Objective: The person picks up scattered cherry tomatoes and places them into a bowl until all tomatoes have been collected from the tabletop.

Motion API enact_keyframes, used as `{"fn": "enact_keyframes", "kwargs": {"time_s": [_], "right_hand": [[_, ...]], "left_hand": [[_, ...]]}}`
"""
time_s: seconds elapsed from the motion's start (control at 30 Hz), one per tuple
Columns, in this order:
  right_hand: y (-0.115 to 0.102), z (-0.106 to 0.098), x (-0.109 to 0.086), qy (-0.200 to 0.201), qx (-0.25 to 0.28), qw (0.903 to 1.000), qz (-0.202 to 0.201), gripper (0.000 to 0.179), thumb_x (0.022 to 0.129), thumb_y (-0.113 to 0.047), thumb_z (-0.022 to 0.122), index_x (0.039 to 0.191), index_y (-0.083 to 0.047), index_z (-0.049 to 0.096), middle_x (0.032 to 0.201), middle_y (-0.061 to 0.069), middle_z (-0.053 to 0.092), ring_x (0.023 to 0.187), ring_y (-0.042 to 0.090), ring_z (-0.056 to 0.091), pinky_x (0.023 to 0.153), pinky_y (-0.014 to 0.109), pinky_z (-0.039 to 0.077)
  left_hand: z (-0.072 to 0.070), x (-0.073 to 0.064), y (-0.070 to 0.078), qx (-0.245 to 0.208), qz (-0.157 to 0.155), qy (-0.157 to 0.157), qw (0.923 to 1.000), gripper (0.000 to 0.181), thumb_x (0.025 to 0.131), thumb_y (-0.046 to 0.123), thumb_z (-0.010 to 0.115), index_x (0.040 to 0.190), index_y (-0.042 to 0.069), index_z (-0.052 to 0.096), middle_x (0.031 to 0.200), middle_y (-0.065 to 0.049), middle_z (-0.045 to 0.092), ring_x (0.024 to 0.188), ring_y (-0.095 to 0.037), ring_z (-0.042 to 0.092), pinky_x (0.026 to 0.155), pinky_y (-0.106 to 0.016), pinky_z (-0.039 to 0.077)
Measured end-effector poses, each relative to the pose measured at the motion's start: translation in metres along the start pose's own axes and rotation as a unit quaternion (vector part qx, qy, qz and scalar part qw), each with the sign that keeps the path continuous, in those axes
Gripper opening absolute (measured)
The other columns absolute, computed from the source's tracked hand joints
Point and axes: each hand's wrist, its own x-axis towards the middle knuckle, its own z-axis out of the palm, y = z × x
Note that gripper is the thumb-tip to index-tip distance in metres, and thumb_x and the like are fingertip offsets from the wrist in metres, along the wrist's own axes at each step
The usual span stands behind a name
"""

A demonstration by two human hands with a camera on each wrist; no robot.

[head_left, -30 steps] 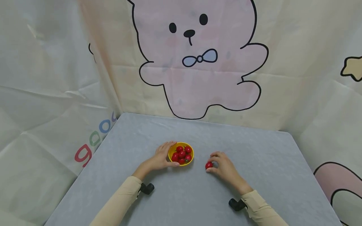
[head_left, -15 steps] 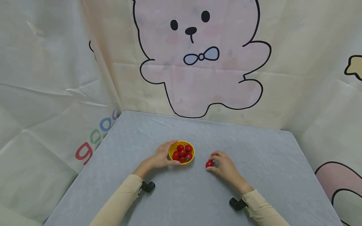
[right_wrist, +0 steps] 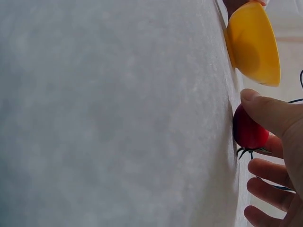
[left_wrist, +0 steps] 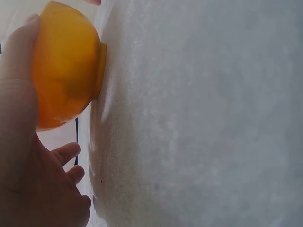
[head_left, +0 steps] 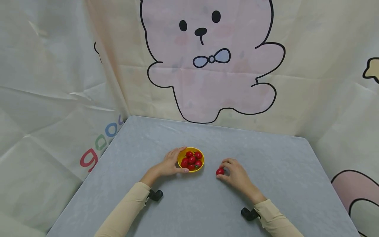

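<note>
A small yellow bowl point(head_left: 179, 164) stands on the table, holding several red cherry tomatoes point(head_left: 191, 160). My left hand point(head_left: 169, 165) grips its left side, thumb at the near rim and fingers at the far rim. In the left wrist view the thumb lies along the wall of the bowl point(left_wrist: 66, 66). To the right of the bowl, my right hand point(head_left: 237, 174) pinches a single cherry tomato point(head_left: 220, 171) between thumb and fingers. Green sepals show on that cherry tomato point(right_wrist: 249, 130) in the right wrist view, and it appears to touch the cloth.
A pale grey-blue cloth covers the table point(head_left: 189, 207). Behind it hangs a cream curtain point(head_left: 311, 65) printed with a pink bear. Black wrist cameras sit on the left sleeve point(head_left: 127, 210) and the right sleeve point(head_left: 275, 217).
The whole head view shifts slightly as the camera moves. Both hands keep their hold, and the bowl and cherry tomatoes stay where they are on the table.
</note>
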Motion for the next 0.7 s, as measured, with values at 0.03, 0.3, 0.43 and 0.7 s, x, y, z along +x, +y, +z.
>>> {"fn": "enact_keyframes", "kwargs": {"time_s": [0.03,0.3,0.43,0.7], "right_hand": [[0.000,0.000,0.000,0.001,0.000,1.0000,-0.001,0.036,0.072,-0.034,0.088,0.096,-0.014,0.072,0.113,0.006,0.067,0.108,0.027,0.060,0.093,0.046,0.052],[0.000,0.001,0.001,0.012,-0.007,0.9998,-0.011,0.036,0.070,-0.035,0.089,0.095,-0.014,0.072,0.111,0.006,0.067,0.106,0.027,0.061,0.090,0.046,0.053],[-0.001,-0.002,0.002,0.006,-0.009,0.9999,-0.012,0.037,0.071,-0.035,0.089,0.096,-0.014,0.072,0.113,0.007,0.067,0.107,0.027,0.060,0.091,0.047,0.053],[-0.004,-0.007,0.010,0.011,-0.021,0.9990,-0.037,0.038,0.070,-0.035,0.089,0.097,-0.014,0.073,0.113,0.007,0.067,0.104,0.027,0.061,0.087,0.046,0.054]], "left_hand": [[0.000,0.000,0.000,-0.001,0.001,0.000,1.0000,0.104,0.080,0.062,0.072,0.159,0.024,0.015,0.165,-0.007,0.023,0.152,-0.039,0.017,0.124,-0.059,0.009],[0.002,0.000,-0.003,0.001,-0.001,-0.002,1.0000,0.104,0.081,0.062,0.071,0.159,0.024,0.013,0.165,-0.007,0.023,0.152,-0.039,0.016,0.124,-0.059,0.009],[0.002,0.001,-0.003,0.001,0.000,-0.002,1.0000,0.104,0.081,0.063,0.071,0.159,0.024,0.014,0.165,-0.007,0.023,0.152,-0.038,0.017,0.124,-0.059,0.009],[0.002,0.002,-0.003,-0.001,0.001,0.000,1.0000,0.105,0.080,0.065,0.070,0.159,0.026,0.013,0.164,-0.007,0.024,0.151,-0.037,0.019,0.124,-0.058,0.010]]}}
